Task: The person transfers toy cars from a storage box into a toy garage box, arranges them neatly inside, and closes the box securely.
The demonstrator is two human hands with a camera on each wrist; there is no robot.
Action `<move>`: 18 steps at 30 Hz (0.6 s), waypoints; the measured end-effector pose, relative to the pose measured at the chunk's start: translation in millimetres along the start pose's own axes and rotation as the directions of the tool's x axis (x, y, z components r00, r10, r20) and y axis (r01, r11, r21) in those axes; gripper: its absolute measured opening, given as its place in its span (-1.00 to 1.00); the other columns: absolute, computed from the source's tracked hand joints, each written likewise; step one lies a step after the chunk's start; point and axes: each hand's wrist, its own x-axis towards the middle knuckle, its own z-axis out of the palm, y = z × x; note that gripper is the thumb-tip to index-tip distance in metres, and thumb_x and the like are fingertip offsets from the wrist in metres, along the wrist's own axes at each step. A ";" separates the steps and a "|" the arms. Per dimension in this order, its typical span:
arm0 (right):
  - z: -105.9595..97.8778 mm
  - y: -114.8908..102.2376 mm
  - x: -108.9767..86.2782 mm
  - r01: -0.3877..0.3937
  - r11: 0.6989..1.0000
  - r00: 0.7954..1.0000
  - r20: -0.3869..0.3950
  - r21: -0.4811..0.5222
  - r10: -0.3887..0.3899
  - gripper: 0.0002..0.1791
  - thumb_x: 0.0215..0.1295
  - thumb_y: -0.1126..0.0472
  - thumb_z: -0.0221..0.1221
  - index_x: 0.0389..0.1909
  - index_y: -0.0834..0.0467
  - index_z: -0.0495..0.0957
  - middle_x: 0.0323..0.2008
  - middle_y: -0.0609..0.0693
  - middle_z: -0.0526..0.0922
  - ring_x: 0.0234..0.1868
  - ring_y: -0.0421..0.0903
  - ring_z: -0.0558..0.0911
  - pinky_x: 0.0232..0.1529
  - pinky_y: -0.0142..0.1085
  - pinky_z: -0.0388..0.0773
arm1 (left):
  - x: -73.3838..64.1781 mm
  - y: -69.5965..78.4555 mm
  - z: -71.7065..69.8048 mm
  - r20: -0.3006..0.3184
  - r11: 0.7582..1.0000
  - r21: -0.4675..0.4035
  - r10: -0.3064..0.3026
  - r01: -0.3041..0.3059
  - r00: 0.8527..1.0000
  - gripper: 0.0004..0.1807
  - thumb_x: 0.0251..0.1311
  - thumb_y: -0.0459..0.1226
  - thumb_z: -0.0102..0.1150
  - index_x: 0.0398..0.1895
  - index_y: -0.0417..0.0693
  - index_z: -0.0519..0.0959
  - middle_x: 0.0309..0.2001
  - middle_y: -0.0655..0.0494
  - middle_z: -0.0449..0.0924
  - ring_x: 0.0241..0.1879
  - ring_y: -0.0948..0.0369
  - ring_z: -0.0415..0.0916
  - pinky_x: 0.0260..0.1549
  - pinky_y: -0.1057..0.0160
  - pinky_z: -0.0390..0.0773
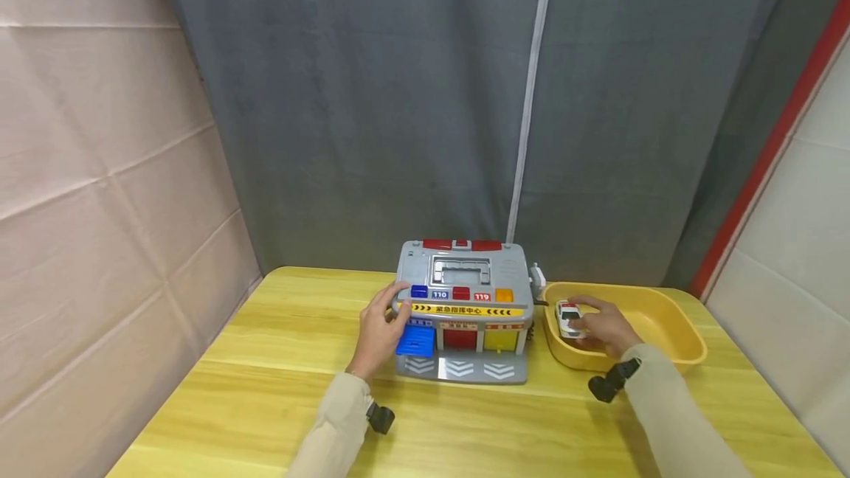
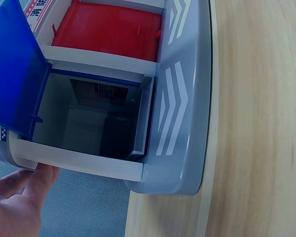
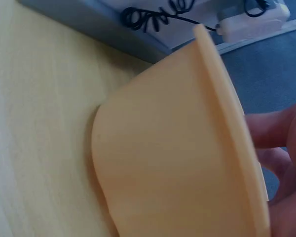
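Note:
A grey toy emergency station (image 1: 412,264) stands on the table with its blue door (image 1: 415,341) raised outward. My left hand (image 1: 380,327) rests on the station's left side; in the left wrist view its extended fingers touch the wall beside the uncovered bay (image 2: 89,123). The red door (image 1: 460,339) and yellow door (image 1: 500,340) are down. Over the left end of a yellow basin (image 1: 671,308), my right hand (image 1: 606,324) pinches a white toy car (image 1: 567,313) with red markings. In the right wrist view the basin's wall (image 3: 158,143) hides the car.
A white corded piece (image 3: 256,22) with a black coiled cord (image 3: 158,15) hangs on the station's right side, close to the basin. The wooden table (image 1: 246,375) ends at a grey curtain (image 1: 365,131) behind. Pale panels flank both sides.

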 end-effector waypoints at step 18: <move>-10.9 -2.5 -1.7 0.015 0.990 0.998 0.061 0.142 -0.023 -0.25 0.37 0.49 0.02 0.53 0.36 -0.04 0.23 0.44 0.25 -0.20 -0.11 0.62 -0.17 -0.27 0.81 | -0.4 -0.4 -0.3 -0.003 1.000 -0.003 0.010 -0.010 1.000 -0.65 0.41 -0.08 0.12 0.22 0.17 0.56 0.42 -0.02 0.43 0.38 -0.08 0.43 0.21 -0.15 0.62</move>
